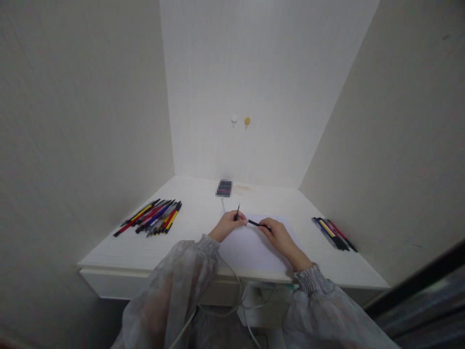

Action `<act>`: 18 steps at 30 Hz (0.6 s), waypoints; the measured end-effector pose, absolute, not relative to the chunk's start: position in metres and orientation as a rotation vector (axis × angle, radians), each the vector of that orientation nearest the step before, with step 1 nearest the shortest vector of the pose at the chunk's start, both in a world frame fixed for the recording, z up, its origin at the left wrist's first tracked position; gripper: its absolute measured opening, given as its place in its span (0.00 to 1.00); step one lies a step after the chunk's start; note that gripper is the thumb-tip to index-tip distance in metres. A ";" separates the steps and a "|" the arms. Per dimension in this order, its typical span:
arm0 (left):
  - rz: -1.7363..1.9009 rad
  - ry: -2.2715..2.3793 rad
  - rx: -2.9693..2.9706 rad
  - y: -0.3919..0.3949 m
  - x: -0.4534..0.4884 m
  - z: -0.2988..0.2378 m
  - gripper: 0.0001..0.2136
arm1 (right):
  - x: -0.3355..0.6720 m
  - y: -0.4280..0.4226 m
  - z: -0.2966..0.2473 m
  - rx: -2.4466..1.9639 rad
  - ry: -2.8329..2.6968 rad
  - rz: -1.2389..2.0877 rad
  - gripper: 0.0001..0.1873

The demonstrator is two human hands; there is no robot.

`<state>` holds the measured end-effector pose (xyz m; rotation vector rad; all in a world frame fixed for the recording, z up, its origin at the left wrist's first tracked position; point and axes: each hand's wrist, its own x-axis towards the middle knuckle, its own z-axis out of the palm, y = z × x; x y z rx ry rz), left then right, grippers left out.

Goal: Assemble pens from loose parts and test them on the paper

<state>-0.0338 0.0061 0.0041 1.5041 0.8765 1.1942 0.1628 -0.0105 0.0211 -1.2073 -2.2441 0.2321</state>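
My left hand (228,224) is closed in a pinch on a slim dark pen part (237,212), whose thin tip points up. From the closed fingers of my right hand (278,235) a black pen barrel (254,223) sticks out to the left. The barrel's free end comes close to my left fingertips; whether they touch it I cannot tell. Beneath both hands lies a pale sheet of paper (247,249) on the white desk (196,218).
A heap of mixed pens (156,217) lies at the left. Several more pens (333,234) lie side by side at the right. At the back is a blurred dark device (224,188) with a cable. Walls enclose the desk; cables (232,312) hang at its front edge.
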 end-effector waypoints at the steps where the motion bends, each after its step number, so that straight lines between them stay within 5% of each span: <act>1: 1.193 0.875 1.508 0.006 -0.034 0.004 0.11 | 0.163 -0.010 0.020 -1.202 -2.246 0.229 0.12; 12: 1.284 0.923 1.494 0.010 -0.034 0.001 0.12 | 0.151 -0.012 0.015 -1.127 -2.120 0.470 0.09; 18: 1.306 0.926 1.473 0.012 -0.034 0.000 0.12 | 0.142 -0.007 0.003 -1.015 -1.802 0.957 0.11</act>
